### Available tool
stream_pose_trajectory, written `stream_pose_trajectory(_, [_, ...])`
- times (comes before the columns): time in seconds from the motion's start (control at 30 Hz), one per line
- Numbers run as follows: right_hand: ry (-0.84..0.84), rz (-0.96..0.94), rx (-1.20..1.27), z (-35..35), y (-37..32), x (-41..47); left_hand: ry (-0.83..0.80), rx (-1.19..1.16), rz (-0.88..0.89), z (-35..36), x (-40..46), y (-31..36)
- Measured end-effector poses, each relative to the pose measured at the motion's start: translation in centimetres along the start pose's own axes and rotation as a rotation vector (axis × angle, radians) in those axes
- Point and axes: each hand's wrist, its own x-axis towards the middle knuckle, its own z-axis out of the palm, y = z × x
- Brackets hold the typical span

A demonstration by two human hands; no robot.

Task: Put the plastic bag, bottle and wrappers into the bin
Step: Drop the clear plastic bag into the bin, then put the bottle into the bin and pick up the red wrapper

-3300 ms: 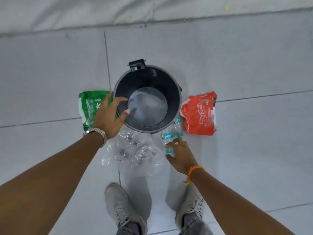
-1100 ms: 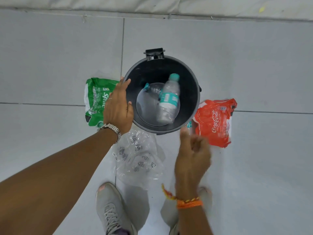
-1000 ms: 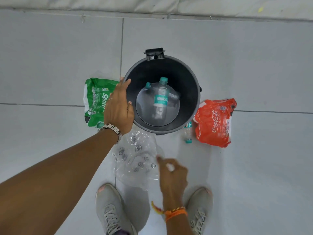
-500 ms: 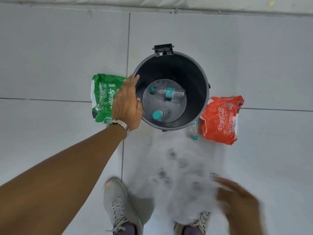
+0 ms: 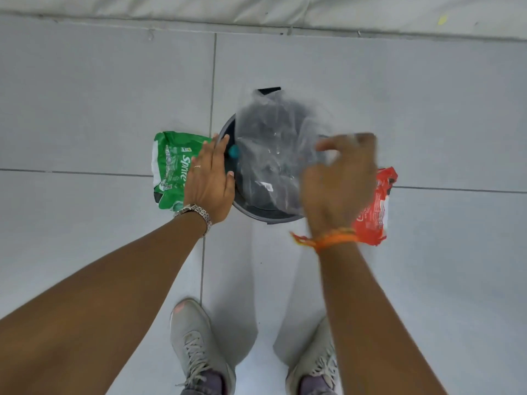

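The right hand is up over the bin and pinches the clear plastic bag by its near right edge. The hand is blurry, so how tight the fingers squeeze is hard to tell, but the bag hangs from them. The bag spreads out flat over the mouth of the bin and hides most of what is inside. A small teal cap peeks out at the left, just inside the rim.

The left hand lies open and flat on the left rim of the bin. It holds nothing else; it looks like it keeps the bin steady.

The bag lies to the left and far side of the right hand, right above the hole. So the next move probably just needs the fingers to let go or push down.

The green wrapper lies on the floor left of the bin, partly under the left hand. The red wrapper lies on the floor right of the bin, just past the right wrist. Each hand is close to one wrapper.
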Motion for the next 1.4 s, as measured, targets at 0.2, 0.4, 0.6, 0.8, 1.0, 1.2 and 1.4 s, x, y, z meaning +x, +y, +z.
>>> stream_pose_trajectory(0.2, [-0.863,-0.224,-0.58,11.4,-1.8,-1.0,0.043,-0.051,0.002,0.1,0.1,0.2])
stream_pose_trajectory(0.4, [-1.105,-0.289,-0.316,8.0,0.2,1.8,0.066,-0.072,0.009,0.4,0.0,0.2])
stream_pose_trajectory(0.6, [-0.019,0.288,0.094,4.4,10.3,0.5,0.084,-0.083,0.031,0.4,0.0,0.1])
stream_pose_trajectory(0.8, [-0.999,0.192,-0.485,11.4,16.7,-6.0,0.1,-0.072,0.037,0.9,0.3,-0.1])
stream_pose_trajectory(1.0, [-0.809,0.25,-0.328,13.3,15.9,-7.8,0.099,-0.023,0.043,1.1,0.4,-0.4])
stream_pose_trajectory(1.2, [-0.221,0.451,0.086,6.0,12.1,-9.1,0.142,-0.088,0.058,1.0,0.0,-0.3])
stream_pose_trajectory(1.4, [0.042,-0.031,0.141,-3.9,4.5,-7.6,0.093,0.024,0.019,0.8,0.2,-0.1])
